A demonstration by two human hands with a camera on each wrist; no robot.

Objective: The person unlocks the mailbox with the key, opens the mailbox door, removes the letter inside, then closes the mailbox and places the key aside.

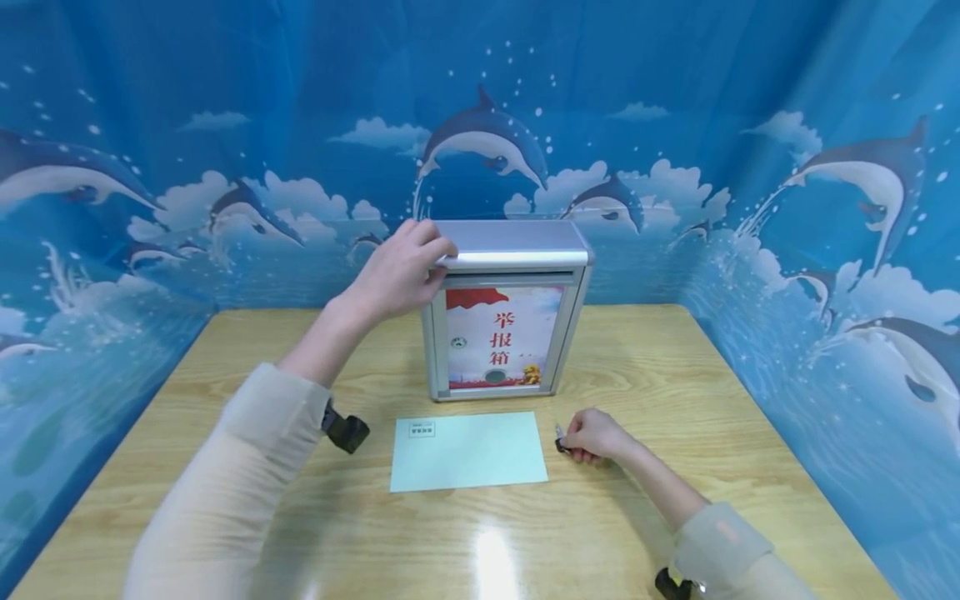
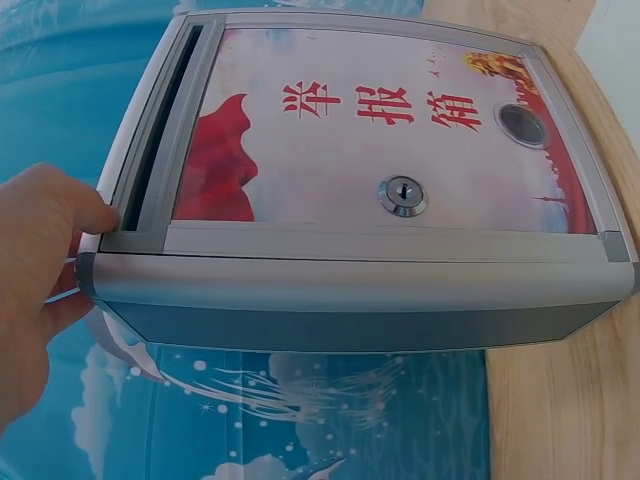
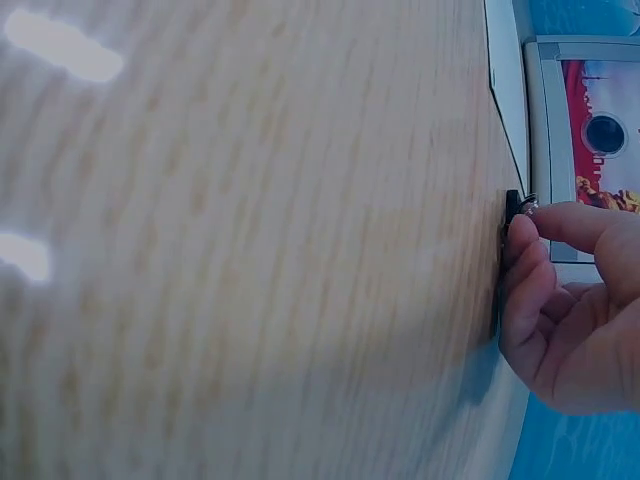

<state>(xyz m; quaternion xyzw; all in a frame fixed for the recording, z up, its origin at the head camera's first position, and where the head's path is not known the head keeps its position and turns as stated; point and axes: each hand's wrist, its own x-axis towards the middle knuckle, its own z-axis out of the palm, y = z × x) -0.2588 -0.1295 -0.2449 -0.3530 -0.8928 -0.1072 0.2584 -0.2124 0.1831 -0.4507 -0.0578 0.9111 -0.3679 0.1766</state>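
Note:
A silver-framed report box [image 1: 517, 229] stands upright on the table, its front printed with red characters and fitted with a round keyhole lock [image 2: 403, 194]. My left hand [image 1: 405, 265] grips the box's upper left corner, the thumb at the end of the letter slot [image 2: 165, 120] in the left wrist view. Low over the table to the right, my right hand [image 1: 597, 437] pinches a small key [image 1: 561, 445] with a black head between thumb and forefinger. A metal ring [image 3: 529, 204] shows at those fingertips in the right wrist view.
A pale green envelope [image 1: 468, 454] lies flat in front of the box, left of my right hand. The wood-grain table [image 1: 360, 533] reaches back to a blue dolphin-print curtain [image 1: 315, 167], which also hangs along both sides.

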